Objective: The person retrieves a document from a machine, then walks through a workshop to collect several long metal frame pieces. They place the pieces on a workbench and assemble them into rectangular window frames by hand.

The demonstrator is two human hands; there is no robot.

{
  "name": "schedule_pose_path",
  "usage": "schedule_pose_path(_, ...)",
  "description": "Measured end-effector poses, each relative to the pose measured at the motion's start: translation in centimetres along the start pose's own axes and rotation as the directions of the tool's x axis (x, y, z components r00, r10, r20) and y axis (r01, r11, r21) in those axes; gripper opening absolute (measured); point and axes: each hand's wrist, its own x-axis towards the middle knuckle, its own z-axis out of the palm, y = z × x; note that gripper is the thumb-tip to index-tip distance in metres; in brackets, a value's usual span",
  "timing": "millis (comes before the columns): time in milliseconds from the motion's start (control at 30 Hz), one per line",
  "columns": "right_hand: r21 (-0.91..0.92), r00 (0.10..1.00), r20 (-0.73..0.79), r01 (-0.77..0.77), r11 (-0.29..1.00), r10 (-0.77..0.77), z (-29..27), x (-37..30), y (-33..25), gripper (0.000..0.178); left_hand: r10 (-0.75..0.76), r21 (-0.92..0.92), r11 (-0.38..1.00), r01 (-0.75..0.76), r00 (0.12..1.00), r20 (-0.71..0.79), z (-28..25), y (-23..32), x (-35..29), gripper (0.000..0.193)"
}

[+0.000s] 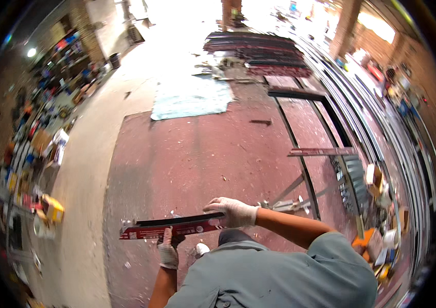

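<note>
A long dark metal profile (177, 222), with printed red film along its near side, lies crosswise in front of my body. My left hand (168, 251), in a pale glove, grips its lower edge left of the middle, thumb up against the red face. At the profile's right end my right hand (234, 211), gloved too, is closed over the top with its fingers curled. The profile is held off the floor and nearly level, its right end partly covered by the right glove.
Dark bars form a frame (292, 123) on the red floor (177, 159) to the right. A red-faced bar (321, 152) lies across it. Stacked profiles (254, 51) and a pale blue sheet (192, 98) lie ahead. Boxes and tools clutter both sides, including a yellow box (52, 209).
</note>
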Motion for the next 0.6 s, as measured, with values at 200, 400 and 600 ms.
schedule_pose_path(200,0.458,0.893,0.202,-0.449,0.767,0.402,-1.7,-1.0,1.6,0.048,0.051,0.012,0.999,-0.052,0.996,0.079,4.1,5.2,14.0,0.033)
schedule_pose_path(400,0.981,0.567,-0.186,0.063,0.183,0.802,-1.1,-1.8,14.5,0.093,-0.052,-0.015,0.998,0.062,0.933,0.356,14.4,5.0,25.2,0.035)
schedule_pose_path(600,0.709,0.275,-0.618,0.601,0.370,0.737,-11.8,0.8,16.6,0.055,-0.289,0.082,0.952,0.295,0.778,0.558,25.9,3.1,31.9,0.031)
